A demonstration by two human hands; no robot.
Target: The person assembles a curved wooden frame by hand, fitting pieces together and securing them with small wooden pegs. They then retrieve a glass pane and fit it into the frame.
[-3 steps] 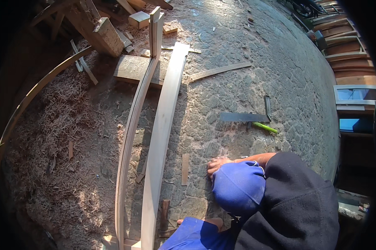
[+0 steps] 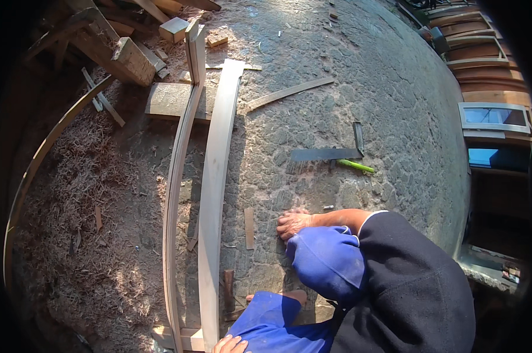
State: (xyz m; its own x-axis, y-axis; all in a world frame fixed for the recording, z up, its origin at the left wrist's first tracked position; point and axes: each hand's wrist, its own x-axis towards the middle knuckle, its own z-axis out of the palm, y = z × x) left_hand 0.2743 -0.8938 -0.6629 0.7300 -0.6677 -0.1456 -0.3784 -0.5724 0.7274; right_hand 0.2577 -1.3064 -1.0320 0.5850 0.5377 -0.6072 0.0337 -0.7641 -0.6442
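Neither my left hand nor my right hand can be made out. A co-worker in a blue cap (image 2: pixel 327 259) and dark hoodie (image 2: pixel 419 282) bends low at the lower right. One of the co-worker's hands (image 2: pixel 294 223) rests on the rough floor, fingers bent. At the lower edge another hand (image 2: pixel 230 345) lies by the blue-clad knee and the plank's near end; it appears to be the co-worker's, though its arm is cut off. A long pale plank (image 2: pixel 217 170) runs lengthwise beside a slender curved wooden frame piece (image 2: pixel 176 170).
Beyond the co-worker's hand lie an L-shaped square (image 2: pixel 319 154) and a green-handled tool (image 2: pixel 357 166). A wooden block (image 2: pixel 168 99) sits under the far ends of the long pieces. Shavings (image 2: pixel 95 182) cover the left floor. Framed panels (image 2: pixel 494 117) line the right side.
The whole view has shifted, so most things sit farther left. A hand has come into sight at the lower edge by the plank. The co-worker's other hand stays on the floor.
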